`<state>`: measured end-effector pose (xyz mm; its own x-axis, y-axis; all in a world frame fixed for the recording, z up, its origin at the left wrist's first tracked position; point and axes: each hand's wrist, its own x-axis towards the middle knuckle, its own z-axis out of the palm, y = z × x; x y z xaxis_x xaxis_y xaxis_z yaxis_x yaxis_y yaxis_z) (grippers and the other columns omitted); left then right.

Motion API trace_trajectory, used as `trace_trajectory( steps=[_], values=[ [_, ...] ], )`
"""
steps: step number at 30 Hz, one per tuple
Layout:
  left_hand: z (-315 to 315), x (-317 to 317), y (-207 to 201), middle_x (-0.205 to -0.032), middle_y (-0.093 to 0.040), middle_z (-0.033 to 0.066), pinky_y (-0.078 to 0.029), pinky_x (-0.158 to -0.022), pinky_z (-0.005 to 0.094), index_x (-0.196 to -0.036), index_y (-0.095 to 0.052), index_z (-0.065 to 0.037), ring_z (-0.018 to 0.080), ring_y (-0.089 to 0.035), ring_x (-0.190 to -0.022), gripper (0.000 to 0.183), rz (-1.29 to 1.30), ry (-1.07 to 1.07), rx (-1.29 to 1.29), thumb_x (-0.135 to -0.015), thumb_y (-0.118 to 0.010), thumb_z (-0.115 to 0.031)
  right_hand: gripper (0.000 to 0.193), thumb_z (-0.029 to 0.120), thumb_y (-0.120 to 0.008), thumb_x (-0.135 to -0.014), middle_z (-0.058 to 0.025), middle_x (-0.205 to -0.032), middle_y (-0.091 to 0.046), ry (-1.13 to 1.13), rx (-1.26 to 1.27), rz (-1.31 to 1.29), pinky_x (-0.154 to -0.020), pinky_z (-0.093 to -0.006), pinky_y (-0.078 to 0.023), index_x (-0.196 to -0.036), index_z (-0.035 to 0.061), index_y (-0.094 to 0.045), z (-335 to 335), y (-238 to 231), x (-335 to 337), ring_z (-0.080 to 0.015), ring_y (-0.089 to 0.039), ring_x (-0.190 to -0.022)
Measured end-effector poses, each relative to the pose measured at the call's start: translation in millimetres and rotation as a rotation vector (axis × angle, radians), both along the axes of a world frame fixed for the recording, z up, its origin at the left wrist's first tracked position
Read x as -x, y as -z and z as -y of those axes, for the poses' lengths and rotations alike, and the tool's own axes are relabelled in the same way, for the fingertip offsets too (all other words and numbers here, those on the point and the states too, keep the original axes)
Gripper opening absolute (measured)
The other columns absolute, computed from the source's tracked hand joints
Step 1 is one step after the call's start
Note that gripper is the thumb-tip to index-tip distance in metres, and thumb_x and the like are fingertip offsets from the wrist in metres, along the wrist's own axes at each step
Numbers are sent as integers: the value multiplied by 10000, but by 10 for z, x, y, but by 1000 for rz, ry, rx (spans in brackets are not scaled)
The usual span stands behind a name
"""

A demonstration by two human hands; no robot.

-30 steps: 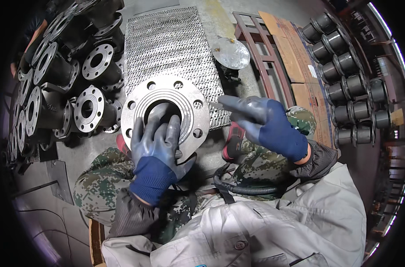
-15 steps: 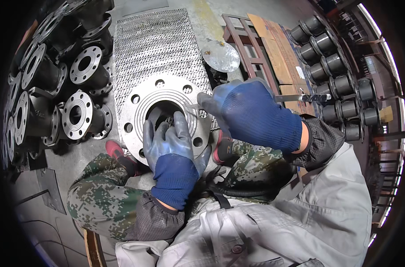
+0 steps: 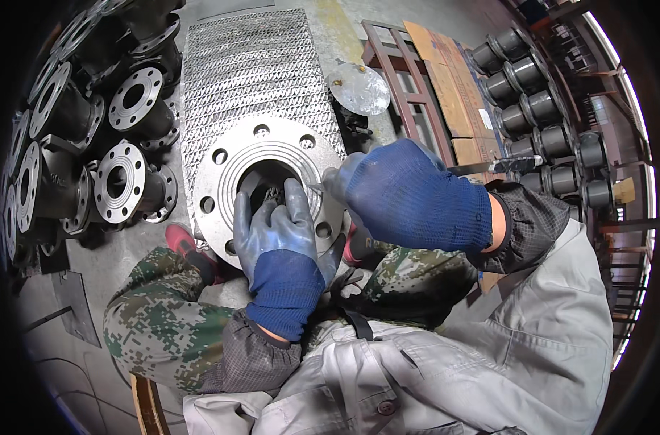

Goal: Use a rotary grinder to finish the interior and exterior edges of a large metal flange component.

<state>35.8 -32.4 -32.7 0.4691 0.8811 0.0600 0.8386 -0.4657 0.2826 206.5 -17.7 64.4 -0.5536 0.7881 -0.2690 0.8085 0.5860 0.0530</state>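
Note:
A grey metal flanged pipe fitting [image 3: 217,190] stands with its round face up, ringed by bolt holes around a dark bore. My left hand [image 3: 279,232], in a blue coated glove, rests over the near side of that face. Its fingers are stretched apart, with fingertips over the bore, and the thumb lies apart towards the outer rim. My right hand [image 3: 402,192], gloved alike, is closed around a long narrow metal hand tool [image 3: 482,167], possibly a file or scraper. One end sticks out to the right; the thin other end touches or nearly touches the face beside the bore.
Under and beyond the fitting lies a metal mesh plate [image 3: 250,65]. Several flanged fittings [image 3: 119,181] are stacked at left, with more dark fittings [image 3: 540,109] at right. A reddish-brown frame [image 3: 409,80], cardboard [image 3: 446,94] and a round metal disc [image 3: 360,89] lie beyond my right hand.
My right hand has shifted slightly, and the tool's protruding end sits a little lower and looks turned. My left hand stays in the same place on the flange. The whole view has shifted slightly.

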Motion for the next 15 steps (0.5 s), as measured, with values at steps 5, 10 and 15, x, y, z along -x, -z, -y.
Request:
trace_trajectory(
  steps=[5,10,15],
  values=[
    [7,47,34,-883,-674,180,-182,-1205,466,-1378,-441,70,325,-656,-1033,781,-1,3,-17,-772,-686,-357,331,154,-693,-734,-145,-822,-664,-47,173,-85,-596,-408,-528,-1042,44,-643,-29,41,-89,-325,-673,-696],
    [-101,62,-8,-837,-669,187,-234,-1189,434,-1352,-452,80,325,-676,-925,873,110,204,10,-748,-733,-484,321,63,-649,-745,-127,-710,-612,241,148,-222,-565,-406,-506,-1062,95,-684,98,-7,-192,-338,-625,-597],
    [-14,80,-19,-854,-652,168,-341,-1112,425,-1423,-348,59,337,-647,-908,972,8,122,40,-703,-783,-429,604,133,-725,-743,-97,-719,-582,162,-114,-235,-537,-408,-458,-1319,96,-545,322,121,-182,-289,-605,-649]
  ],
)
